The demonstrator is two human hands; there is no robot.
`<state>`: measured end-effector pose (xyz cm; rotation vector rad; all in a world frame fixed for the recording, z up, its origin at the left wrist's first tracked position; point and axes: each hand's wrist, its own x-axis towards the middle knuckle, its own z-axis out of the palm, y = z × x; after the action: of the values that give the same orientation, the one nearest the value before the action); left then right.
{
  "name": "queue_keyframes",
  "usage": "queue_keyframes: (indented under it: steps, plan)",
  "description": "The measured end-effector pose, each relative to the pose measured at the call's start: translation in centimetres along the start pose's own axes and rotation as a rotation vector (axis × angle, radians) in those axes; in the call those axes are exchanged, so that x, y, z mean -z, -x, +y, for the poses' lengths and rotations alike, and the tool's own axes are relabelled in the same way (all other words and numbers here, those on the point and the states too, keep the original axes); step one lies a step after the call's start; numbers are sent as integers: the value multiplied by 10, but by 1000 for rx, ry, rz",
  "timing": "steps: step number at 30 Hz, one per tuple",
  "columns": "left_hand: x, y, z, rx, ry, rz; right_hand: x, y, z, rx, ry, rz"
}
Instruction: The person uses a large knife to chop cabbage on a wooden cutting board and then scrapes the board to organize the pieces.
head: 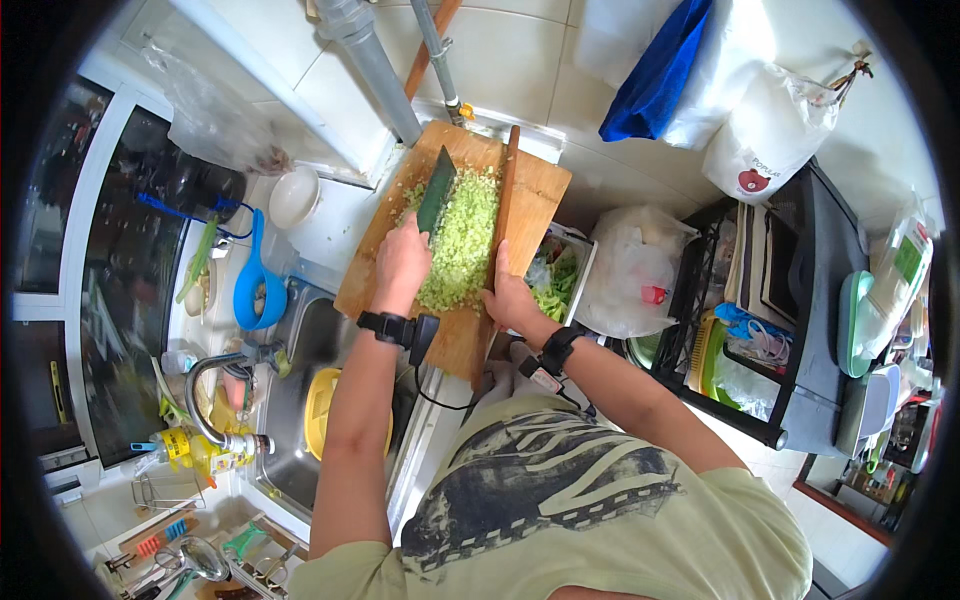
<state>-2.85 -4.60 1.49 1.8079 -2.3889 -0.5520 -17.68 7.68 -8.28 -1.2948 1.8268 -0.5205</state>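
Observation:
A wooden cutting board lies in front of me, bridging the sink's edge and a spot beside an open drawer. A long heap of finely chopped pale green vegetable covers its middle. My left hand grips a broad-bladed kitchen knife, whose handle is hidden in the fist. The blade lies along the heap's left side, tip pointing away from me. Along the heap's right side runs a long brown wooden strip; I cannot tell whether it is fixed to the board. My right hand is closed around its near part.
Left of the board is a steel sink with a yellow plastic basket and a curved faucet. A blue strainer and a white bowl stand behind it. Leafy greens and a black shelf rack are at right.

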Motion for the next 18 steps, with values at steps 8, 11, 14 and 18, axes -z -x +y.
queue_keyframes:
  steps: [8,11,14,18]
  plan:
    - [-13,4,-3,-49,-19,14,-3,0,-2,54,35,39]
    - [-13,19,22,53,37,75,0,2,4,39,56,59]
    - [-14,17,8,43,-39,37,-1,0,-4,27,38,15]
    - [-13,22,14,57,-9,69,-3,0,3,24,36,29]
